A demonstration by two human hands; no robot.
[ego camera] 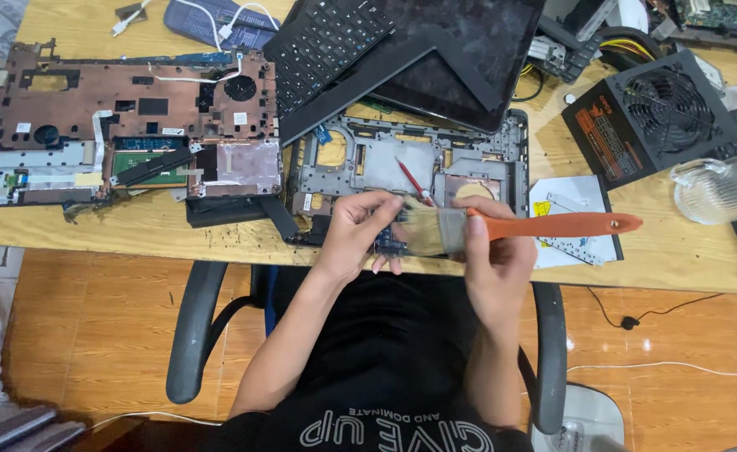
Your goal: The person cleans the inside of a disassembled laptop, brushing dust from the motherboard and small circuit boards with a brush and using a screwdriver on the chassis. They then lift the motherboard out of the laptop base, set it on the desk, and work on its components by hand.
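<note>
- While the person sits in a chair at the wooden worktop (134, 234), the right hand (494, 259) has its fingers wrapped around the metal band of a paintbrush (502, 226) with an orange handle; the handle points out to the right and the pale bristles point left.
- Held just above the near edge of the worktop, a small dark circuit board (389, 244) sits pinched in the fingers of the left hand (360, 230), and the bristles touch it.
- Right behind the hands lies a grey laptop base frame (410, 159), opened up, with a red-handled tool (409, 177) lying in it.
- To the left rests a copper-coloured laptop shell (126, 117).
- Farther back, a black laptop keyboard and screen (402, 50) leans over the frame.
- On the right stand a black power supply (649, 113) with a fan grille and a clear glass jug (720, 186).
</note>
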